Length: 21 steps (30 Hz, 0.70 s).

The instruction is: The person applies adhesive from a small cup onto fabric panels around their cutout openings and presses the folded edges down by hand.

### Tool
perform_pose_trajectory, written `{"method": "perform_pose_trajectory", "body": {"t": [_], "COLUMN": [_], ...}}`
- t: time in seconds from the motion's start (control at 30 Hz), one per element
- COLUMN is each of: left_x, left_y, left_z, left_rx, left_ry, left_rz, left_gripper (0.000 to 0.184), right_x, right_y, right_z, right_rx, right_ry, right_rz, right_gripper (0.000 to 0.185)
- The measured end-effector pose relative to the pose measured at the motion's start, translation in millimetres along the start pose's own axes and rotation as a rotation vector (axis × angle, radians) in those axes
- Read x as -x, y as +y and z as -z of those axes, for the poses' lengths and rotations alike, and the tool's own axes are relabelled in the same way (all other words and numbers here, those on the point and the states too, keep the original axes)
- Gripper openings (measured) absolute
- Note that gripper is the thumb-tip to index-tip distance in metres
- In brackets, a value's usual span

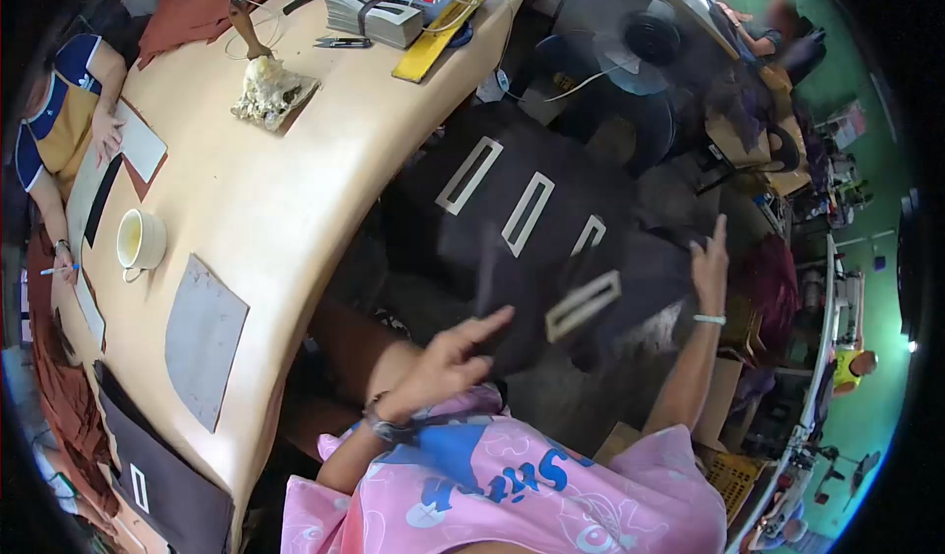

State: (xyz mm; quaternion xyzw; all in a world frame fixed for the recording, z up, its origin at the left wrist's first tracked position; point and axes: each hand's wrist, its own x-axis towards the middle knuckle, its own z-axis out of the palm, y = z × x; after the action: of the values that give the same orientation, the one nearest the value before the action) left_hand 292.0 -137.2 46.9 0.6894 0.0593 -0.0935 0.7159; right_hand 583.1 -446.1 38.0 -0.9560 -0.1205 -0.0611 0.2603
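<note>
Dark fabric (pixel 463 264) spreads in front of me beside the table, partly blurred. Several pale rectangular frames (pixel 529 214) lie on it, and another frame (pixel 584 306) sits on a blurred part nearer to me. At the fabric's near left edge is my left hand (pixel 448 365), its index finger stretched out and thumb apart. My right hand (pixel 709 267) is at the right edge with the index finger pointing up; its other fingers are partly hidden. I see no firm grip by either hand. How the fabric is supported underneath is unclear.
On the table (pixel 285 200) are a grey panel (pixel 207 342), a cup (pixel 142 239), a brush (pixel 258 50), a yellow bar (pixel 442 34) and a bundled stack (pixel 374 16). A person (pixel 74 111) works across it, holding a pen. A fan (pixel 652 38) stands beyond the fabric.
</note>
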Motion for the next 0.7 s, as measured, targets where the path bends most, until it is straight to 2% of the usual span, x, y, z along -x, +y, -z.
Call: {"method": "perform_pose_trajectory", "body": {"t": [0.03,0.1,0.13,0.2,0.23,0.3,0.37,0.47,0.57,0.7], "left_x": [-14.1,-22.8,-24.9,-32.5,-36.3,-41.9,-41.0,-43.9,-45.7,-55.1], "left_y": [-14.4,-22.3,-11.4,-50.9,-71.5,-82.5,-91.7,-113.9,-103.4,-103.0], "left_z": [-12.0,-27.8,-26.5,-28.0,-26.8,-16.7,-5.7,-0.8,7.7,21.6], "left_rx": [-0.044,-0.108,-0.091,-0.239,-0.309,-0.336,-0.355,-0.451,-0.332,-0.396], "left_ry": [-0.022,-0.017,-0.034,0.195,0.311,0.46,0.495,0.654,0.705,0.796], "left_rz": [-0.169,-0.152,0.003,-0.145,-0.215,-0.137,0.01,-0.041,0.117,0.046], "left_gripper": [0.06,0.058,0.055,0.053,0.052,0.052,0.054,0.058,0.058,0.059], "right_x": [-9.3,-34.3,-46.0,-73.5,-87.7,-101.4,-118.3,-139.8,-156.0,-181.4], "right_y": [7.6,31.8,32.2,36.0,46.2,0.2,-25.5,-72.2,-118.6,-146.3], "right_z": [11.5,13.1,2.8,-28.9,-58.8,-97.9,-146.6,-204.6,-239.5,-279.6], "right_rx": [-0.003,0.075,0.118,0.21,0.207,0.277,0.28,0.263,0.198,0.13], "right_ry": [-0.009,0.016,-0.009,-0.06,0.003,-0.17,-0.162,-0.075,-0.072,-0.002], "right_rz": [-0.107,-0.097,-0.054,0.033,0.212,0.081,0.175,0.339,0.419,0.568], "right_gripper": [0.068,0.067,0.067,0.066,0.065,0.066,0.067,0.069,0.069,0.07]}}
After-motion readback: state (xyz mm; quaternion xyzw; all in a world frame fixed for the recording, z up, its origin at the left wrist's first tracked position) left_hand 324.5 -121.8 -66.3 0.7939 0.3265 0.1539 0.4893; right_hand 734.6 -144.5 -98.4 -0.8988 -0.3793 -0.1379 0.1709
